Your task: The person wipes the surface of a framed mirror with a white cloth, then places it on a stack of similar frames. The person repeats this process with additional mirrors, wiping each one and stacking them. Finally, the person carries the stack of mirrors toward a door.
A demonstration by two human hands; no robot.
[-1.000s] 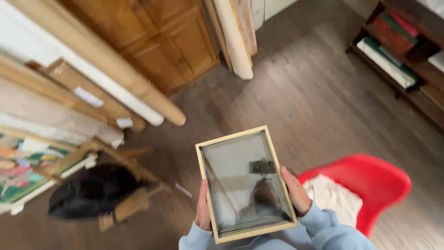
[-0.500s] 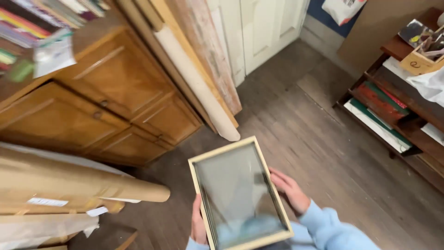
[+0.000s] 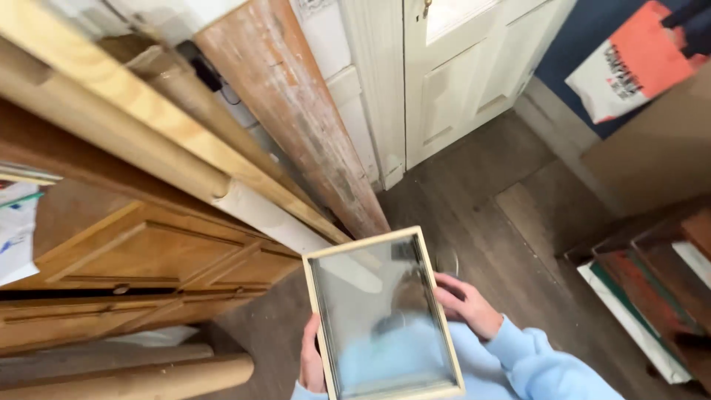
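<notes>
I hold a pale wooden picture frame with a reflective glass pane flat in front of me, low in the head view. My left hand grips its left edge with fingers curled over the rim. My right hand grips the right edge, its light blue sleeve trailing down to the right. The glass mirrors the blue sleeves and a dim shape.
A wooden drawer cabinet stands at left, with long wooden boards and cardboard rolls leaning by it. A white door is straight ahead. A low shelf with books sits at right on the dark plank floor.
The view has swung upward and rightward, from the red chair and floor toward the white door. The frame stays held in both hands, low in view.
</notes>
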